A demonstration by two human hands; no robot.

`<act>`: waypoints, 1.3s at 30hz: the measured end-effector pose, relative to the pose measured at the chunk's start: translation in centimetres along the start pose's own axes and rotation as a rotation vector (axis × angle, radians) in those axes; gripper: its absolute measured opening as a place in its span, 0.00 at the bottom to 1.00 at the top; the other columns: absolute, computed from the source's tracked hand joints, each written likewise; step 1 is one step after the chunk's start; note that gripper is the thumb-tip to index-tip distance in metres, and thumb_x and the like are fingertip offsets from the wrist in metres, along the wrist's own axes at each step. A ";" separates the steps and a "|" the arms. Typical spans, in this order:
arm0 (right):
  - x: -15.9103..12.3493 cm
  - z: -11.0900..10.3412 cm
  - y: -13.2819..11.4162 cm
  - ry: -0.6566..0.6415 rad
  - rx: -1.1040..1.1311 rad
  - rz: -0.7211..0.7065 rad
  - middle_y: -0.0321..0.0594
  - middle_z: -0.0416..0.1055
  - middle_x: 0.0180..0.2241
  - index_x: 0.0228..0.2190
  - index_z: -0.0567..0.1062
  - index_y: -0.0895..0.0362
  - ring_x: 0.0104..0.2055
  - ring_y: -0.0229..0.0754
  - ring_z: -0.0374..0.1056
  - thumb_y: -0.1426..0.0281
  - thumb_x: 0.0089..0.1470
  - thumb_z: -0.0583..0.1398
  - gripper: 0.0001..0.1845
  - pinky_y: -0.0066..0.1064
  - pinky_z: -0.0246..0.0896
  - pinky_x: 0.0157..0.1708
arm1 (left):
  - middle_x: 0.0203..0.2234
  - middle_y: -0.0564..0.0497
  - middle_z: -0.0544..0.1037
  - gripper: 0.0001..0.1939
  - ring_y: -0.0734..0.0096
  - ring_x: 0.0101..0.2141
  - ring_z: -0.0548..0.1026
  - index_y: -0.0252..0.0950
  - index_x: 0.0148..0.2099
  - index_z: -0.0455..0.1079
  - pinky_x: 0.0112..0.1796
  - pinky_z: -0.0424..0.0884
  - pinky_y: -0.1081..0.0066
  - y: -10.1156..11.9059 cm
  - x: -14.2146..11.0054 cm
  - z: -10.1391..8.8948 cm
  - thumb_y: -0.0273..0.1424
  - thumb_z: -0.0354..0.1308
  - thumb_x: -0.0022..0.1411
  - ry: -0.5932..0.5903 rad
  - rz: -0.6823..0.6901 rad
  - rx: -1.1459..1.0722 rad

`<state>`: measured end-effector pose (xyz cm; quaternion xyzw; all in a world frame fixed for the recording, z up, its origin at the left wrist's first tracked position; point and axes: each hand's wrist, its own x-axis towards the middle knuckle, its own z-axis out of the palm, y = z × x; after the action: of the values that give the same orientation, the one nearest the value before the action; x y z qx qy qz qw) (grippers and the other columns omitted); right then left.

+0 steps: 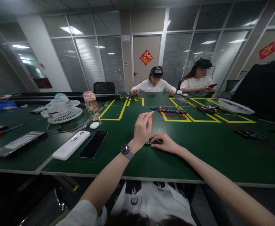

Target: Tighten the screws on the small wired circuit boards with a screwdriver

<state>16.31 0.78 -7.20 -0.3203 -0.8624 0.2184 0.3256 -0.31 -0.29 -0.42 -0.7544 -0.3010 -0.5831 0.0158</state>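
Note:
My left hand (pixel 142 127), with a watch on its wrist, is raised just above the table. Its fingers are closed around an orange-handled tool (pixel 151 118), of which only a bit of orange shows; the rest is hidden by the hand. Lower and to the right, my right hand (pixel 164 142) rests on the green tabletop. Its fingers pinch a small green circuit board (pixel 148 143) at the board's right side. Dark wires or parts (pixel 159 141) show under those fingers. Whether the tool touches the board I cannot tell.
Wired circuit boards (pixel 171 111) lie in a heap beyond my hands, more (pixel 252 133) at right. A phone (pixel 94 144), white power bank (pixel 71 145), bottle (pixel 91 105) and fan (pixel 65 114) stand or lie left. Two people sit opposite; a black bag (pixel 264 91) is far right.

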 end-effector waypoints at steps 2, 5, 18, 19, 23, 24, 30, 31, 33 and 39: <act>0.0 0.0 0.0 0.000 0.002 0.002 0.45 0.76 0.41 0.31 0.79 0.56 0.44 0.46 0.72 0.69 0.48 0.65 0.05 0.37 0.65 0.48 | 0.44 0.46 0.73 0.16 0.68 0.45 0.69 0.35 0.53 0.66 0.47 0.65 0.66 -0.1 0.0 0.1 0.26 0.42 0.68 0.008 0.012 0.002; 0.0 0.0 -0.1 -0.004 0.001 0.003 0.45 0.76 0.41 0.30 0.79 0.57 0.44 0.46 0.72 0.69 0.48 0.65 0.05 0.37 0.65 0.47 | 0.42 0.46 0.74 0.15 0.68 0.43 0.70 0.35 0.52 0.66 0.46 0.66 0.66 -0.2 0.1 0.2 0.26 0.44 0.67 0.013 0.017 0.022; 0.0 -0.1 -0.4 -0.007 0.000 0.007 0.44 0.76 0.40 0.30 0.79 0.56 0.44 0.46 0.72 0.69 0.48 0.65 0.05 0.37 0.65 0.47 | 0.39 0.47 0.73 0.16 0.68 0.41 0.69 0.37 0.52 0.68 0.43 0.66 0.68 0.0 0.0 0.0 0.28 0.43 0.68 -0.015 0.012 0.022; 0.0 -0.1 -0.4 -0.006 0.007 0.002 0.44 0.76 0.40 0.30 0.79 0.56 0.44 0.46 0.72 0.69 0.48 0.65 0.05 0.37 0.65 0.47 | 0.40 0.47 0.73 0.16 0.68 0.42 0.69 0.36 0.53 0.67 0.44 0.66 0.67 0.0 0.0 0.1 0.27 0.43 0.68 -0.015 0.014 0.013; 0.0 -0.1 -0.4 -0.002 0.006 0.004 0.44 0.76 0.40 0.30 0.79 0.56 0.44 0.46 0.72 0.69 0.48 0.65 0.05 0.38 0.65 0.47 | 0.41 0.47 0.74 0.15 0.68 0.41 0.70 0.35 0.53 0.66 0.44 0.66 0.67 -0.2 0.0 0.2 0.26 0.44 0.67 -0.001 0.017 0.010; 0.0 -0.1 -0.4 -0.001 0.003 0.007 0.44 0.76 0.41 0.30 0.79 0.56 0.44 0.46 0.72 0.69 0.48 0.65 0.05 0.38 0.65 0.47 | 0.40 0.47 0.74 0.15 0.68 0.41 0.70 0.35 0.52 0.66 0.44 0.66 0.67 -0.2 0.0 0.3 0.27 0.45 0.67 0.004 0.015 0.017; 0.0 -0.1 -0.4 0.007 0.008 0.011 0.44 0.76 0.40 0.30 0.79 0.56 0.44 0.45 0.72 0.68 0.48 0.65 0.05 0.37 0.65 0.47 | 0.35 0.48 0.71 0.11 0.68 0.39 0.69 0.37 0.48 0.69 0.42 0.67 0.68 -0.1 0.0 0.2 0.31 0.50 0.66 0.021 -0.004 0.075; 0.0 0.0 -0.4 0.008 0.007 0.012 0.44 0.76 0.40 0.30 0.79 0.56 0.44 0.45 0.72 0.68 0.48 0.65 0.05 0.37 0.65 0.48 | 0.35 0.48 0.70 0.12 0.68 0.39 0.69 0.37 0.48 0.69 0.42 0.67 0.68 0.0 0.0 0.2 0.31 0.49 0.66 0.015 -0.008 0.072; 0.0 -0.1 -0.4 0.009 0.005 0.016 0.44 0.76 0.40 0.30 0.79 0.56 0.43 0.45 0.72 0.68 0.48 0.65 0.05 0.37 0.65 0.48 | 0.36 0.48 0.70 0.13 0.69 0.40 0.69 0.37 0.50 0.68 0.42 0.67 0.69 0.0 0.0 0.2 0.30 0.47 0.67 -0.001 -0.009 0.048; 0.0 -0.1 -0.6 0.003 0.012 0.005 0.44 0.76 0.40 0.30 0.79 0.56 0.44 0.46 0.72 0.68 0.48 0.65 0.05 0.37 0.65 0.47 | 0.39 0.47 0.71 0.16 0.69 0.42 0.68 0.35 0.54 0.65 0.44 0.66 0.68 -0.1 0.0 0.1 0.26 0.43 0.68 -0.001 0.005 0.015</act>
<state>16.14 0.40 -6.79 -0.3208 -0.8597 0.2239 0.3285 -0.24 -0.15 -0.52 -0.7554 -0.3036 -0.5802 0.0228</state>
